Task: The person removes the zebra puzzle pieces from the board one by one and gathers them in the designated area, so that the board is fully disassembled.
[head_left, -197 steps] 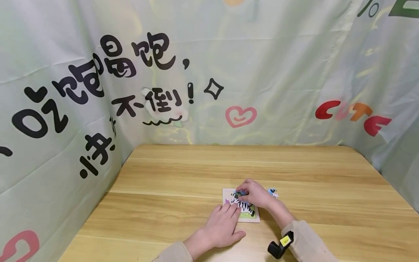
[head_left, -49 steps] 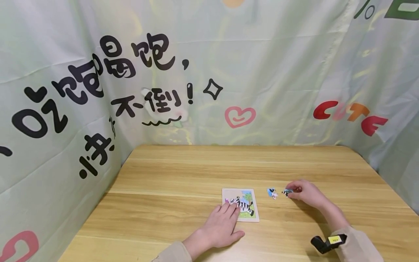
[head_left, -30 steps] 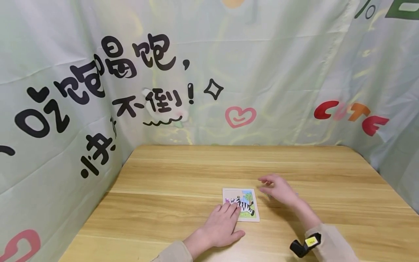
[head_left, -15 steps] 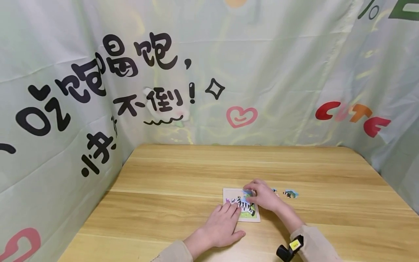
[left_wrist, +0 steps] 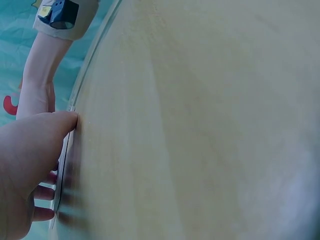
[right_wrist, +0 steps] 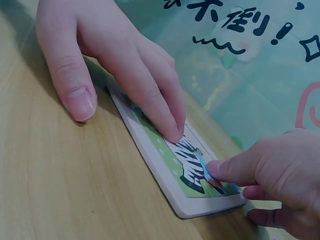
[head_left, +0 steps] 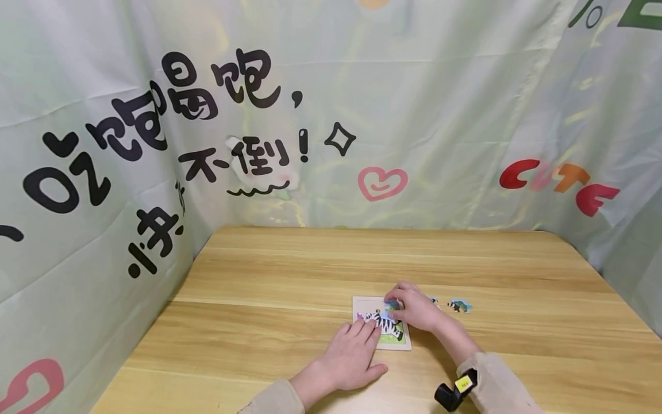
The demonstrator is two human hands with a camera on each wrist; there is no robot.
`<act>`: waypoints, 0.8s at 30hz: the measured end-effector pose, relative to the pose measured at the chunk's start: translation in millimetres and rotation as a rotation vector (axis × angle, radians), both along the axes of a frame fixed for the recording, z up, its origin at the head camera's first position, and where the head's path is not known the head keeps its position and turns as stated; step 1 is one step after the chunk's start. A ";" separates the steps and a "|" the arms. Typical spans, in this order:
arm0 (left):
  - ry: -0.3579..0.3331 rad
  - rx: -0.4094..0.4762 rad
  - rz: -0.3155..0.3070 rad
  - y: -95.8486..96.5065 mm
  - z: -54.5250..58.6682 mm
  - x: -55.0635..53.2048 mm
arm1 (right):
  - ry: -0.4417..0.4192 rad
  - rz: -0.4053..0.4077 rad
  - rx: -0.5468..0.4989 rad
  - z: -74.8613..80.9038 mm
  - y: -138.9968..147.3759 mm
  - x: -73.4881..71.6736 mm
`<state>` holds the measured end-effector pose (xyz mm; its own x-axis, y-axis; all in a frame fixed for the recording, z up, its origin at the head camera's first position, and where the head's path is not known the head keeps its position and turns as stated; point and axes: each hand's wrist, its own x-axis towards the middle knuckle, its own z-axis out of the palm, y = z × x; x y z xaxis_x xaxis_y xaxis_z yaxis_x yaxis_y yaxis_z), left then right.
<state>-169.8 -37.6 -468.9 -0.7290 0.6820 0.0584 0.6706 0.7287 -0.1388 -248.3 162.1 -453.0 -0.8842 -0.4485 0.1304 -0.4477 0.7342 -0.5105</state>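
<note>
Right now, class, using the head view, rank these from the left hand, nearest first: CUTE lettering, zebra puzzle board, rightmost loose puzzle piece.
1. Zebra puzzle board: touching the left hand.
2. Rightmost loose puzzle piece: on the table, right of the board.
3. CUTE lettering: backdrop, right side.

Head view looks down, 2 wrist views closer, right sharing the puzzle (right_wrist: 187,169), left apparently skimming tabletop (left_wrist: 165,120).

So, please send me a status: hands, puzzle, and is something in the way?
Left hand resting on puzzle, hiding part of it. Right hand gripping corner piece. Two loose pieces to the right, one partly hidden.
</note>
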 end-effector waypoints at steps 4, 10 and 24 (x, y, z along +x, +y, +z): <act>-0.013 -0.001 0.003 0.5 0.1 -0.1 | -0.018 0.005 0.016 0.4 -0.7 -2.0; -0.010 0.002 -0.001 0.4 0.2 -0.9 | -0.037 0.005 -0.026 -1.4 -0.1 -2.7; -0.029 -0.002 -0.003 0.2 3.4 -1.0 | -0.016 -0.070 -0.022 1.0 7.4 1.8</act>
